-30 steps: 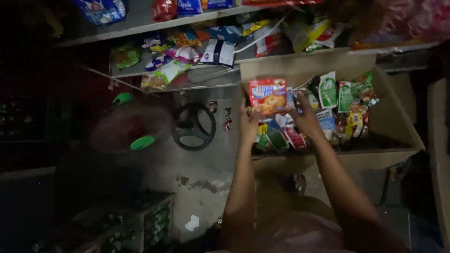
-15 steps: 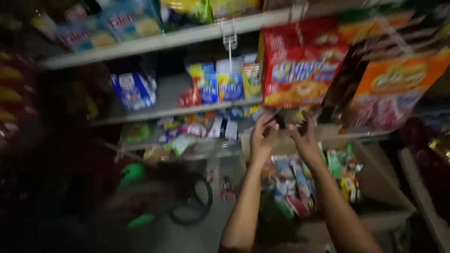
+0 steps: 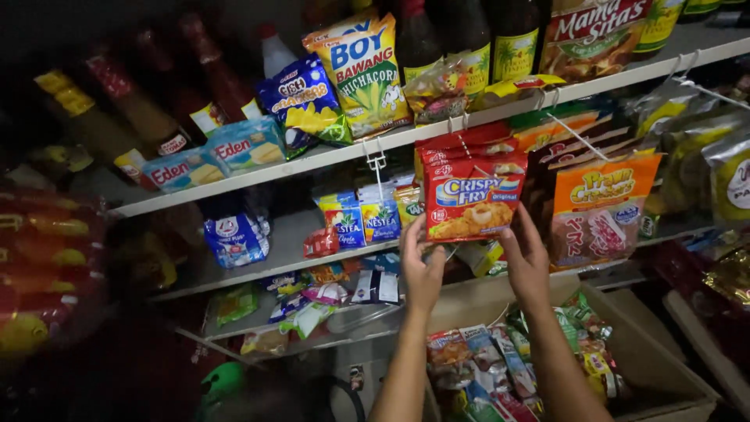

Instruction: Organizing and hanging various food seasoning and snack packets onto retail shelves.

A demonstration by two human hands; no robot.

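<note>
Both hands now higher — left hand (image 3: 423, 270) and right hand (image 3: 526, 262) pinching red breading-mix packet (image 3: 474, 197) between fingertips.

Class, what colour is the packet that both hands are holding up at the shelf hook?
Mostly red packet, with a blue band; head view.

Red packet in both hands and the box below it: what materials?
Red packet: looks like glossy printed plastic film; it shows sheen and soft creases between the left hand and right hand. Box of sachets: matte brown, raw-edged walls, likely corrugated cardboard.
</note>
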